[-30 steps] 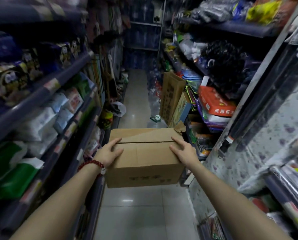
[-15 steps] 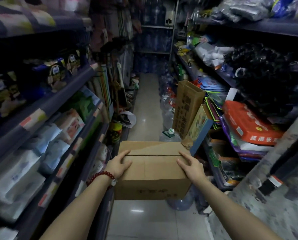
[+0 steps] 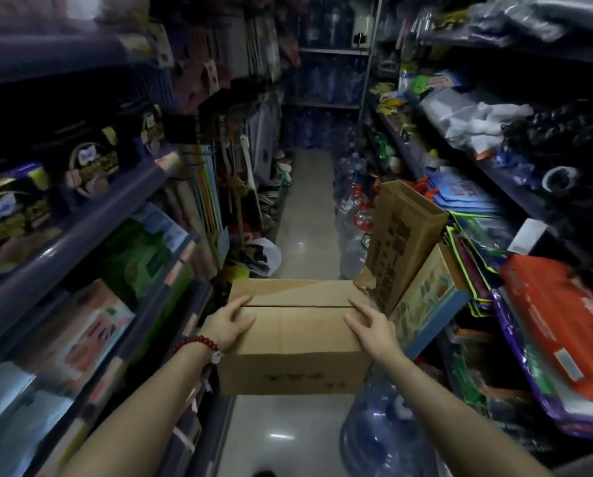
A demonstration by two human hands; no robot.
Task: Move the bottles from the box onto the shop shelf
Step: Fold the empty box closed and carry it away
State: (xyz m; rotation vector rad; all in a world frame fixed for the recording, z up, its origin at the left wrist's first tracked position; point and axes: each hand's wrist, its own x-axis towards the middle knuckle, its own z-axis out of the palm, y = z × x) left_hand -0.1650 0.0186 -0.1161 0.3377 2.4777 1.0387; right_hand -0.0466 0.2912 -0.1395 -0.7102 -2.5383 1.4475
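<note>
Closed cardboard box [image 3: 293,333], being carried mid-aisle at waist height, left hand [image 3: 229,324] and right hand [image 3: 374,327] clasping its top side edges; probably heavy with bottles, rigid, wanting underside support.

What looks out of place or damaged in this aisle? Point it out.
The tall cardboard carton on the right leans tilted into the walkway, with a torn flap at its lower corner, just beyond the closed box held by the left hand and right hand. Large water jugs crowd the floor.

box [image 3: 293,342] carried further down the aisle, now above a water jug [image 3: 384,438], tall carton [image 3: 403,242] nearer
</note>
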